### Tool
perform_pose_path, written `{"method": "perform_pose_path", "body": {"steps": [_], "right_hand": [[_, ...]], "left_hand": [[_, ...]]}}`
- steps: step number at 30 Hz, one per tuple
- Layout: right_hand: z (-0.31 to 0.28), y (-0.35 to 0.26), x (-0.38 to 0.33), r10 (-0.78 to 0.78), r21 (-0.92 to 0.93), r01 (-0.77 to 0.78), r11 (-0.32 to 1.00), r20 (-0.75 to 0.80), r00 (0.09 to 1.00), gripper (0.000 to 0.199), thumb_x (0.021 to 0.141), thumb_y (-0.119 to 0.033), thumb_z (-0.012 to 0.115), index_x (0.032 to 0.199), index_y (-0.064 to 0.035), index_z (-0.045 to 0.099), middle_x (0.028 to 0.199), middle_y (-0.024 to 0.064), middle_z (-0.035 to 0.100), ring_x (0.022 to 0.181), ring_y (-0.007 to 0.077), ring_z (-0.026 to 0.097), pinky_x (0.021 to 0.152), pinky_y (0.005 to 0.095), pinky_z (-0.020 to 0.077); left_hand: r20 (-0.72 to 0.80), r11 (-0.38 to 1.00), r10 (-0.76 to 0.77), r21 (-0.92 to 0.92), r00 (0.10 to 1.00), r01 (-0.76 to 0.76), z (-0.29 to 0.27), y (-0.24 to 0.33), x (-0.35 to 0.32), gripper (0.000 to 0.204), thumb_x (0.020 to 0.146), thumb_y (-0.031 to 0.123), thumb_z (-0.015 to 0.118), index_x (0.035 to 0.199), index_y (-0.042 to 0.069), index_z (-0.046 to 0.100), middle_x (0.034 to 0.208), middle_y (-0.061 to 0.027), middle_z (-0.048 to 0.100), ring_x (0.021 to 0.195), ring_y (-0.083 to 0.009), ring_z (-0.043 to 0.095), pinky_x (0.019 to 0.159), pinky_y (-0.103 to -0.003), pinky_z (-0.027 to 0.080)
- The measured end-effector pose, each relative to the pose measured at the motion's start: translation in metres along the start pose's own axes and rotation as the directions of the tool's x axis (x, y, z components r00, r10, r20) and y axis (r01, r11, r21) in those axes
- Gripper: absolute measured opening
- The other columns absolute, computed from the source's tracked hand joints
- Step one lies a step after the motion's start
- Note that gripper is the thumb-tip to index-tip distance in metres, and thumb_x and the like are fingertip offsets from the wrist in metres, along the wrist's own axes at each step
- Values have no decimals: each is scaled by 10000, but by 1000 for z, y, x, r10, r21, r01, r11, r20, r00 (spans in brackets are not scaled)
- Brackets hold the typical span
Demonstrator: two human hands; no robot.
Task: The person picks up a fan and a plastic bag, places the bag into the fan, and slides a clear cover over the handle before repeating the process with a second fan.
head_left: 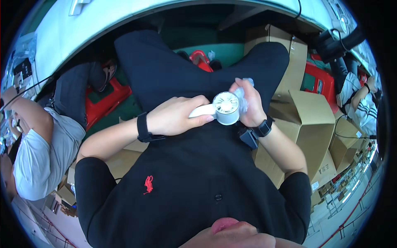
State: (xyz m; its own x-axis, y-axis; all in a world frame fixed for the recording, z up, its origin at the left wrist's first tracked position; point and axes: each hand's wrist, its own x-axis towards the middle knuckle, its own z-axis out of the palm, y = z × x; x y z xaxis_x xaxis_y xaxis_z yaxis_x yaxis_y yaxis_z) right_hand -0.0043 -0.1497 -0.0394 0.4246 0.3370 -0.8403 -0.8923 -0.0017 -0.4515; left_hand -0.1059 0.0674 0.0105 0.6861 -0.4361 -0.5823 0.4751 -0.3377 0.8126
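A small white handheld fan (226, 108) is held over my lap, its round grilled head turned upward. My left hand (178, 114) is closed around the fan's handle (202, 110), with the thumb along its lower side. On the other side of the fan head, my right hand (254, 103) grips a crumpled clear plastic bag (242, 98). The bag lies against the edge of the fan head, and part of it sticks out above my fingers. My right palm and some of its fingertips are hidden behind the bag.
A white table edge (136, 16) curves ahead of my knees. Open cardboard boxes (312, 108) stand at my right. Co-workers sit on both sides, one in a grey shirt (51, 144) at left. Red stools (108, 101) are beside them.
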Motion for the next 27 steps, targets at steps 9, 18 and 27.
{"method": "perform_pose_path", "body": {"steps": [9,18,27], "right_hand": [[-21,2,0,37,252,-110,961,278,960,345,1006,-296,468,741,-97,563,524,8,453,463,109,384,443,252,299],[-24,-10,-1,-117,145,104,984,87,989,336,1001,-305,475,761,-93,578,555,3,485,492,111,431,465,253,339],[50,-50,-3,-102,-417,299,858,434,895,402,988,-346,458,982,-7,675,852,95,688,745,171,656,740,285,514]], "left_hand": [[-132,996,68,73,989,-59,6,-19,-10,385,956,372,580,1154,44,542,993,-198,678,908,-397,654,791,-432,514],[-124,938,-53,-348,991,7,3,-13,10,342,980,349,559,1143,49,546,879,-108,670,684,-205,655,651,-320,517],[-104,992,27,-119,994,-39,-13,3,2,350,1011,371,502,1151,52,540,831,-50,636,578,-121,590,561,-250,486]]}}
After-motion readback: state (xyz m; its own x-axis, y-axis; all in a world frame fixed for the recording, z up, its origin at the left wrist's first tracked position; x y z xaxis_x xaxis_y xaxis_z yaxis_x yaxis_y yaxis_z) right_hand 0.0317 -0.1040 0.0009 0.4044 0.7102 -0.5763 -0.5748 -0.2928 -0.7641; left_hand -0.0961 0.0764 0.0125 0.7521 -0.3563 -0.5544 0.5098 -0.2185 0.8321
